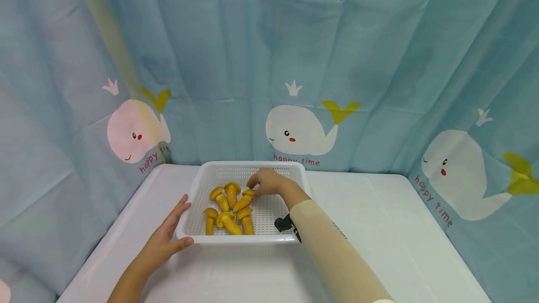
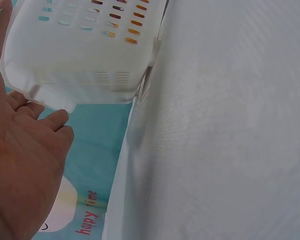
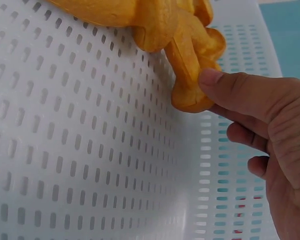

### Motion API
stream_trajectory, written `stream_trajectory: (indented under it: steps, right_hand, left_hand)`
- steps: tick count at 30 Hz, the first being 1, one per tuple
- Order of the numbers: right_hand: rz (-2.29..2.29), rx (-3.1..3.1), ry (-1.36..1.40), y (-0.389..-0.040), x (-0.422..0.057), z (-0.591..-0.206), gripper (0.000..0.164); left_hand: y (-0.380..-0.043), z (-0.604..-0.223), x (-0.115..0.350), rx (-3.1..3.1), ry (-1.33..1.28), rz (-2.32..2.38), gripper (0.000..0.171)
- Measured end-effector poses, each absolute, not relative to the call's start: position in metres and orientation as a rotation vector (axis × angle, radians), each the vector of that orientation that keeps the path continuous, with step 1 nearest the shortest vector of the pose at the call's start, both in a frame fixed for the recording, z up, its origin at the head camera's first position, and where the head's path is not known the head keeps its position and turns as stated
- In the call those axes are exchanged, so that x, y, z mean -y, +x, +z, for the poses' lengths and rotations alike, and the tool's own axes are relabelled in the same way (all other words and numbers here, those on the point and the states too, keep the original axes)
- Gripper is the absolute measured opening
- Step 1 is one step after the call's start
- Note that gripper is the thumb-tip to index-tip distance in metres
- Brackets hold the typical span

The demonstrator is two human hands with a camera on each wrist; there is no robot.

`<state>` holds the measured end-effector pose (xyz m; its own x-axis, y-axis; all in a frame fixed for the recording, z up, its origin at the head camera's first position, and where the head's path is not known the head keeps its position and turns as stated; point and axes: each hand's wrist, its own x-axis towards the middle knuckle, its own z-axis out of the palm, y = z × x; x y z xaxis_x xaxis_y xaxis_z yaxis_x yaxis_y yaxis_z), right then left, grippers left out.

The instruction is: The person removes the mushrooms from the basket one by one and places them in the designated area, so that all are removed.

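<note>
A white perforated plastic basket (image 1: pixel 269 239) holds several yellow mushrooms (image 1: pixel 228 223) grouped in its left half. My right hand (image 1: pixel 269 183) reaches into the basket and pinches one yellow mushroom (image 1: pixel 243 201) by its cap; in the right wrist view the thumb presses on that mushroom (image 3: pixel 188 95), with the index finger partly hidden behind it. My left hand (image 1: pixel 164 237) is at the basket's left side, thumb and fingers spread near the rim. The left wrist view shows this hand (image 2: pixel 27 150) beside the basket's corner, its fingers by the wall (image 2: pixel 85 60).
A small black object (image 1: pixel 283 223) lies in the basket's right part, partly covered by my right sleeve (image 1: pixel 332 251). The basket stands on a white-covered table (image 1: pixel 366 209). Behind hangs a blue curtain (image 1: pixel 236 60) printed with whales.
</note>
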<state>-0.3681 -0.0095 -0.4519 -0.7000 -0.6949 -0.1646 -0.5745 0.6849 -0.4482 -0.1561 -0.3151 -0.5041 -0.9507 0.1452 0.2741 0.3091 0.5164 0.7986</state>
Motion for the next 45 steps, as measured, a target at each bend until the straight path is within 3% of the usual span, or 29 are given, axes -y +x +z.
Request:
stream_trajectory:
  steps: [17,35,45]
  right_hand:
    - [-0.554,-2.574,-0.972,-0.369,0.01,-0.455,0.032]
    - [-0.553,-2.561,-0.97,-0.37,0.01,-0.446,0.01]
    - [-0.713,-2.605,-1.161,-0.369,0.013,-0.428,0.014]
  left_hand:
    - [-0.155,-0.503,0.313,2.594,-0.377,-1.421,0.09]
    - [-0.156,-0.5,0.315,2.516,-0.487,-1.467,0.089]
    - [-0.156,-0.505,0.316,2.5,-0.504,-1.508,0.091]
